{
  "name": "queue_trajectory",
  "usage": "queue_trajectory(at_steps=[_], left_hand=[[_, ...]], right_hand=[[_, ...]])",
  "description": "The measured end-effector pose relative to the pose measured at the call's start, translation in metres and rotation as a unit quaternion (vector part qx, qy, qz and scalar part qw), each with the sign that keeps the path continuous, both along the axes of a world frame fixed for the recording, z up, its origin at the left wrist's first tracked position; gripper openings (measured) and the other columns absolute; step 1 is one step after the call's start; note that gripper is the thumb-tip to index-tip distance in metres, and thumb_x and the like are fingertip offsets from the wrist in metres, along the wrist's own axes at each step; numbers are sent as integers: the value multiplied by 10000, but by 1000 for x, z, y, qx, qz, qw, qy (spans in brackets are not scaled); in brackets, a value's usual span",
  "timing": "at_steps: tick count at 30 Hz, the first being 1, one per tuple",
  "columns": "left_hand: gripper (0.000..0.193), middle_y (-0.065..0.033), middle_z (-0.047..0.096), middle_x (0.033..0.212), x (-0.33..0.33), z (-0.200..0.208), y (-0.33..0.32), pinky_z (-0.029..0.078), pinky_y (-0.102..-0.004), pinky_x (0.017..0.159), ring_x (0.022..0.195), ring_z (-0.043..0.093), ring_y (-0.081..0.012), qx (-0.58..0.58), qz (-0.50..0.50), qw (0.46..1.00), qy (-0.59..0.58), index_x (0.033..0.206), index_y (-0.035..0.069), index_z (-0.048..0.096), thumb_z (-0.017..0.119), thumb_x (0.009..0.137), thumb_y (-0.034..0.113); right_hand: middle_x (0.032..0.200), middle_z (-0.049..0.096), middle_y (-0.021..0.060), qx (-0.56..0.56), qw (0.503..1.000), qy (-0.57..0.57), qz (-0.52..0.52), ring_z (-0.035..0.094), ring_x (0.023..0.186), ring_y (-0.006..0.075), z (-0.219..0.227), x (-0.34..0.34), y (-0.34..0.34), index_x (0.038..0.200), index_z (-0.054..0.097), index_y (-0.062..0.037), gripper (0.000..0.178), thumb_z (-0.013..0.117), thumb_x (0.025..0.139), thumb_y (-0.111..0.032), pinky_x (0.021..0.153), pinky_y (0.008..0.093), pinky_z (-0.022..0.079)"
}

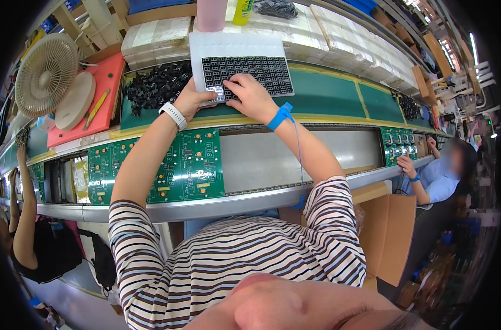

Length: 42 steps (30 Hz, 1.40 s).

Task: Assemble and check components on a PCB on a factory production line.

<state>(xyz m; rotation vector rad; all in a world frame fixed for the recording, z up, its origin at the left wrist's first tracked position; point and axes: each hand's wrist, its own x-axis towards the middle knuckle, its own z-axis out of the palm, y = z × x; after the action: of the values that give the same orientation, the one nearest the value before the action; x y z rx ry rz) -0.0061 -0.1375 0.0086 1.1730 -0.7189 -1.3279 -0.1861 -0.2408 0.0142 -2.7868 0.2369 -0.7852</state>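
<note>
A white foam sheet bears a close grid of small black square parts, its far end tilted up from the green work surface. My left hand is closed at the near left corner of the sheet. Its thumb lies on a few shiny, light-looking parts at the grid's corner; the other fingers are mostly hidden. From the right, my right hand bends over the near edge of the grid, finger and thumb on either side of some black parts. A white watch band is on my left wrist, a blue wrist strap on my right.
Loose black parts are heaped left of the sheet. Green circuit boards lie on the conveyor below my forearms. A fan stands by a red board. White blocks line the back. A co-worker handles a board at right.
</note>
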Motion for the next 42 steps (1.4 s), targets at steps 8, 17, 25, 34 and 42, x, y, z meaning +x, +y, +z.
queue_trajectory(at_steps=[8, 17, 25, 34, 42], left_hand=[[569, -43, 600, 1109, 2, -11, 0, 515, -298, 823, 991, 602, -154, -34, 5, 999, 10, 1240, 84, 431, 640, 740, -88], [718, -131, 576, 1152, -1, -11, 6, 474, -333, 907, 1068, 573, -235, -59, 82, 977, -189, 1326, 26, 348, 706, 705, -5], [540, -231, 294, 1411, -12, 1, 25, 486, -427, 902, 1080, 546, -425, -30, 61, 782, -620, 1165, 127, 544, 767, 673, 125], [476, -149, 490, 1210, 9, -3, 13, 409, -409, 960, 1106, 474, -349, -117, 33, 731, -672, 1019, 65, 580, 788, 597, 132], [452, -140, 534, 1083, 16, 0, 11, 422, -372, 935, 1056, 510, -311, -111, -14, 768, -631, 1020, 37, 555, 761, 626, 116]], right_hand=[[1046, 539, 123, -10, 997, -74, 9, 526, 986, 316, -18, 6, 6, 1091, 589, -36, 511, 781, 623, -110, 848, 396, 470], [1036, 520, 130, 19, 999, -29, 8, 512, 972, 332, -15, 10, -1, 1055, 565, -48, 494, 784, 615, -100, 842, 405, 458], [985, 529, 121, 33, 999, 13, 8, 511, 944, 331, -11, 16, -8, 987, 585, -53, 439, 789, 607, -130, 839, 416, 446], [1011, 549, 118, 17, 993, 113, 6, 514, 989, 324, 9, 21, -10, 1013, 584, -55, 431, 780, 652, -183, 869, 397, 450], [1032, 551, 127, 6, 986, 169, 9, 543, 998, 317, 18, 25, -13, 1035, 590, -57, 429, 768, 681, -223, 879, 389, 463]])
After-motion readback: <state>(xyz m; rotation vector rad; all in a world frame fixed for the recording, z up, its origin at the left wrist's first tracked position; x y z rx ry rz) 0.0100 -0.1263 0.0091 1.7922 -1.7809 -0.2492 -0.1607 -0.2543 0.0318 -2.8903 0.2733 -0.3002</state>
